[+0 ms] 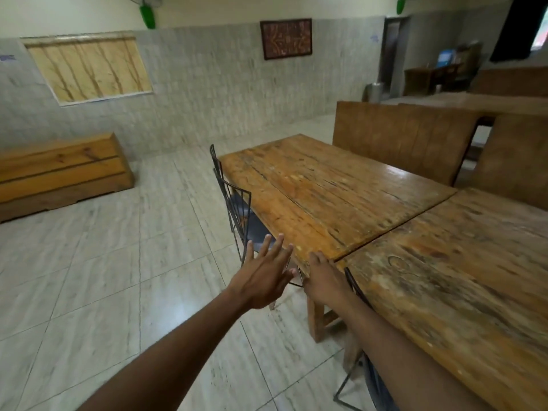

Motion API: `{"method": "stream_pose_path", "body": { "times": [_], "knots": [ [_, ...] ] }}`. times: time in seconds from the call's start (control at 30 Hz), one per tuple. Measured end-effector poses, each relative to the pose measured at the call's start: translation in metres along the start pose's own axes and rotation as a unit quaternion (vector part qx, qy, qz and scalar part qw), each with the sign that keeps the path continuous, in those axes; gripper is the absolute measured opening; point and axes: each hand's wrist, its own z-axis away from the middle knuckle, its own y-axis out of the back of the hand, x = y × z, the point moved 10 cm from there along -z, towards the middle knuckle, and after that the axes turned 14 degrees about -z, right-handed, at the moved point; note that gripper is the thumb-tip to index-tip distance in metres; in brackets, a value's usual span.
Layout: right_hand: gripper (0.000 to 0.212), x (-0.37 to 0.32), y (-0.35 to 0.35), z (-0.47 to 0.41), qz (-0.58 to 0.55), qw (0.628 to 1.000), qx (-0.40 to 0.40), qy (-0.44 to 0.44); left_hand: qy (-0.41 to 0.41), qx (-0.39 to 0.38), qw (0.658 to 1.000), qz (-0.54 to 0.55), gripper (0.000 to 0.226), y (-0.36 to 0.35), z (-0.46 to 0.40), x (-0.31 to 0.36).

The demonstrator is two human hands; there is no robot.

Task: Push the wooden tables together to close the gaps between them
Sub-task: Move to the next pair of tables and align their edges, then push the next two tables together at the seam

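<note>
Two worn wooden tables stand end to end. The far table [320, 191] and the near table [450, 280] meet along a thin dark seam with almost no gap. My right hand [324, 278] grips the near corner edge of the far table, fingers curled under the edge. My left hand [262, 275] hovers just left of that corner with fingers spread, above a metal chair and touching nothing that I can see.
Two black wire-frame chairs [237, 209] are tucked under the far table's left side. Another wire chair [360, 378] sits under the near table by my right arm. Wooden benches [400, 137] line the tables' far side. A wooden chest [62, 173] stands by the left wall on tiled floor.
</note>
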Motion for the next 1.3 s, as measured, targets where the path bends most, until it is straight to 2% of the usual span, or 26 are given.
{"method": "stream_pose_path", "body": {
  "times": [0.17,0.33,0.43,0.5,0.6,0.7,0.77,0.87,1.0,1.1,1.3],
  "knots": [
    [0.083,0.025,-0.006,-0.095,-0.063,0.995,0.034,-0.070,-0.052,-0.017,0.998,0.011,0.066,-0.043,-0.112,-0.041],
    [0.072,0.082,-0.029,-0.156,-0.121,0.973,0.121,-0.157,-0.142,-0.062,0.988,0.008,0.064,-0.120,-0.220,-0.029],
    [0.063,0.127,-0.035,-0.181,-0.148,0.948,0.183,-0.215,-0.226,-0.108,0.968,0.008,0.063,-0.179,-0.274,-0.002],
    [0.065,0.164,-0.036,-0.189,-0.182,0.909,0.234,-0.294,-0.285,-0.142,0.948,0.011,0.064,-0.218,-0.307,0.019],
    [0.060,0.205,-0.032,-0.194,-0.126,0.886,0.264,-0.359,-0.351,-0.140,0.926,0.015,0.066,-0.252,-0.342,0.045],
    [0.059,0.241,-0.030,-0.201,-0.118,0.862,0.287,-0.402,-0.401,-0.144,0.904,0.027,0.067,-0.286,-0.366,0.064],
    [0.060,0.256,-0.028,-0.203,-0.118,0.860,0.287,-0.404,-0.409,-0.130,0.903,0.032,0.069,-0.301,-0.376,0.072],
    [0.057,0.271,-0.032,-0.207,-0.060,0.875,0.282,-0.389,-0.408,-0.099,0.907,0.035,0.072,-0.320,-0.388,0.088],
    [0.054,0.261,-0.028,-0.203,0.015,0.875,0.328,-0.357,-0.387,-0.055,0.920,0.035,0.072,-0.321,-0.395,0.097],
    [0.054,0.264,-0.029,-0.205,0.030,0.871,0.337,-0.356,-0.382,-0.025,0.923,0.046,0.067,-0.324,-0.400,0.099],
    [0.055,0.265,-0.033,-0.203,0.032,0.871,0.328,-0.365,-0.395,-0.017,0.916,0.072,0.062,-0.317,-0.408,0.109]
  ]
}}
